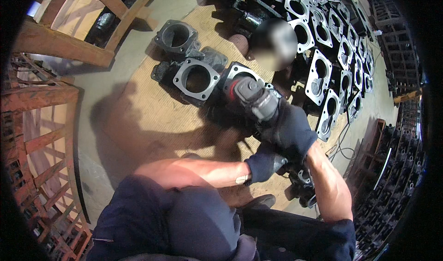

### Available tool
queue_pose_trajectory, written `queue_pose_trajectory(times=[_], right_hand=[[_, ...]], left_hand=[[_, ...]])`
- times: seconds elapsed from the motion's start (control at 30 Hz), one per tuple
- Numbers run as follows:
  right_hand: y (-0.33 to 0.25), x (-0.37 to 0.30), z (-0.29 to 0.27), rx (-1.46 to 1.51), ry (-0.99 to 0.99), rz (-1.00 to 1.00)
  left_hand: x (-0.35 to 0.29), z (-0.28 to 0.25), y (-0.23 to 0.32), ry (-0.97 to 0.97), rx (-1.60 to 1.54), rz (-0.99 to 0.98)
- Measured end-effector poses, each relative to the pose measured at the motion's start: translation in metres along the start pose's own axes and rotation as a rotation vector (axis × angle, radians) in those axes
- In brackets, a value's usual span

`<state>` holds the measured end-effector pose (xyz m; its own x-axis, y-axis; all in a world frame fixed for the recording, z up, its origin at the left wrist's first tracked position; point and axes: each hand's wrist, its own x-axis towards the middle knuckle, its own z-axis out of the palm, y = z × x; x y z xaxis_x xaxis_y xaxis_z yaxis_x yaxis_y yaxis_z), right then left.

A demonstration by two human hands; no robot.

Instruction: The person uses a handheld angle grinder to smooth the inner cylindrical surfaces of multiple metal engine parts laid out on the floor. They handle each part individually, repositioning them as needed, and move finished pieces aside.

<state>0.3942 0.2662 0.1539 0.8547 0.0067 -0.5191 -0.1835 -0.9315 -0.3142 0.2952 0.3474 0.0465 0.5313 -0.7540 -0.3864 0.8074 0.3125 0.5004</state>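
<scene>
My right hand (pixel 295 130), in a dark glove, is wrapped round the body of a grey-black angle grinder (pixel 256 99). Just below it, my left hand (pixel 266 165), also gloved, is closed at the grinder's rear end; its fingers are partly hidden. The grinder's head lies over the square flange of a dark metal casting (pixel 236 70), with a red edge showing at the head's left side. Left of it stands another casting (pixel 177 79) with a bright square flange and round bore. A grey casting (pixel 173 24) sits behind that one.
Many black castings with bright machined faces (pixel 318 76) crowd the far right. Rust-brown wooden frames (pixel 44 99) stand at the left. A ribbed tan sheet (pixel 143 118) lies beneath the castings. A cable (pixel 340 145) runs at the right, beside stacked dark parts (pixel 392 168).
</scene>
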Motion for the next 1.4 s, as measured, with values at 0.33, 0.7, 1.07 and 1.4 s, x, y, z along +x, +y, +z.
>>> queue_pose_trajectory(times=[0.33,0.7,1.07,1.4], right_hand=[[-0.003,-0.011,0.004,-0.06,-0.009,0.003],[0.012,0.003,0.011,0.034,0.023,-0.061],[0.013,0.041,-0.018,0.053,0.106,0.0],[0.033,-0.032,0.013,0.065,-0.007,0.05]], left_hand=[[-0.004,0.013,0.009,0.05,-0.156,-0.135],[0.007,0.004,0.006,0.017,0.502,-0.038],[0.03,-0.02,0.037,0.0,1.063,0.66],[-0.002,0.021,-0.018,-0.065,0.504,0.049]])
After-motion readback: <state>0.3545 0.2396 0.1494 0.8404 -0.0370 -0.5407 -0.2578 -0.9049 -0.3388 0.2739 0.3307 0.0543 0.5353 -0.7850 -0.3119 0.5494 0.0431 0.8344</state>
